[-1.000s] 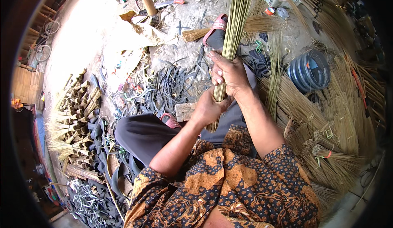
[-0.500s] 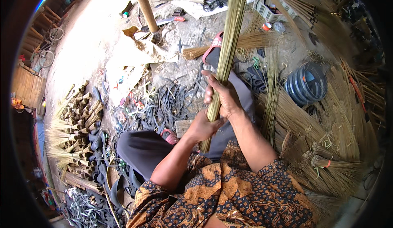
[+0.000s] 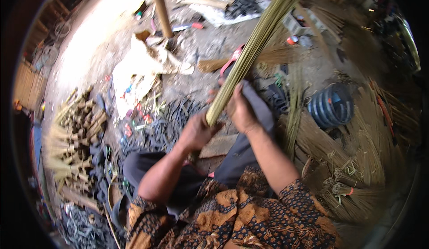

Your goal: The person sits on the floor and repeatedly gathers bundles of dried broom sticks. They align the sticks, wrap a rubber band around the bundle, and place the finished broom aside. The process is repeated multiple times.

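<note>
A long bundle of thin, pale green-yellow sticks (image 3: 252,52) slants up and away to the right in front of me. My left hand (image 3: 195,132) is closed around its lower end, near my lap. Higher up, my right hand (image 3: 242,112) holds the bundle from the right, thumb on the near side. The right fingers pass behind the sticks, and their tips show blurred on the left. Below the hands, between my bent legs, lies a flat wooden block (image 3: 218,146).
Stacked stick bundles with thick bound ends (image 3: 82,137) lie at left. Black rubber-like strips (image 3: 163,128) cover the ground before me. At right are a ribbed blue translucent container (image 3: 330,106) and heaped sticks (image 3: 366,146). A wooden post (image 3: 161,10) stands ahead, beside a red-handled blade (image 3: 181,27).
The bundle has tilted further right, its lower end shifting left. My left hand has moved left along with it, and the gap between my hands has widened.
</note>
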### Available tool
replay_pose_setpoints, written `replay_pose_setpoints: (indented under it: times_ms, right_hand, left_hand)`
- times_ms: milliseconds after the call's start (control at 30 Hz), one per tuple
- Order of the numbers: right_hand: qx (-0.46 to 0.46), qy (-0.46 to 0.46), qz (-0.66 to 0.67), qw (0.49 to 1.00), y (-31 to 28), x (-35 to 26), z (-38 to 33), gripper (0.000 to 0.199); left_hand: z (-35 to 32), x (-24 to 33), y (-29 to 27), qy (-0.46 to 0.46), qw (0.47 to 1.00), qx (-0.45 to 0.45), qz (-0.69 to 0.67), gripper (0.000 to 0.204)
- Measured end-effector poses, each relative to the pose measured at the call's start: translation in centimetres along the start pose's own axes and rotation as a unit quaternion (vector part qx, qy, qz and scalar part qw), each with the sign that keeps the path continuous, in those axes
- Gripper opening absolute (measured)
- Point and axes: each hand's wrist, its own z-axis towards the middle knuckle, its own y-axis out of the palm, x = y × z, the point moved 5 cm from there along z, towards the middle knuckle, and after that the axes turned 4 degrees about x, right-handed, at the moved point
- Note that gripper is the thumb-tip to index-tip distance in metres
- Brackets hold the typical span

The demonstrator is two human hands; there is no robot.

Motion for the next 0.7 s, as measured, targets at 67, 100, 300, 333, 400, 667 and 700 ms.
replay_pose_setpoints:
  times_ms: [67,100,300,333,400,667,700]
  right_hand:
    - [0.034,0.003,-0.094,0.995,-2.0,1.2,1.2,0.072]
    - [0.062,0.015,-0.114,0.991,-3.3,2.2,1.5,0.064]
    - [0.151,0.207,-0.289,0.922,-10.9,14.8,2.9,0.037]
    - [0.152,0.22,-0.32,0.909,-11.8,17.2,2.9,0.035]
    - [0.16,0.266,-0.38,0.871,-13.7,21.6,3.1,0.033]
    - [0.219,0.325,-0.599,0.699,-15.4,29.1,6.1,0.028]
    - [0.216,0.325,-0.618,0.682,-15.4,29.4,6.5,0.028]
  left_hand:
    - [1.1,0.9,-3.9,0.032,0.998,0.04,0.046,0.026]
    - [1.4,1.4,-5.8,0.044,0.994,0.06,0.074,0.02]
    - [1.5,1.3,-13.7,-0.087,0.981,0.137,0.11,0.029]
    - [1.2,1.2,-14.4,-0.093,0.978,0.155,0.104,0.029]
    - [0.8,0.5,-15.5,-0.119,0.973,0.176,0.096,0.031]
    - [-0.5,-1.0,-18.7,-0.153,0.954,0.253,0.039,0.027]
    - [-0.6,-1.3,-18.9,-0.166,0.952,0.258,0.02,0.024]
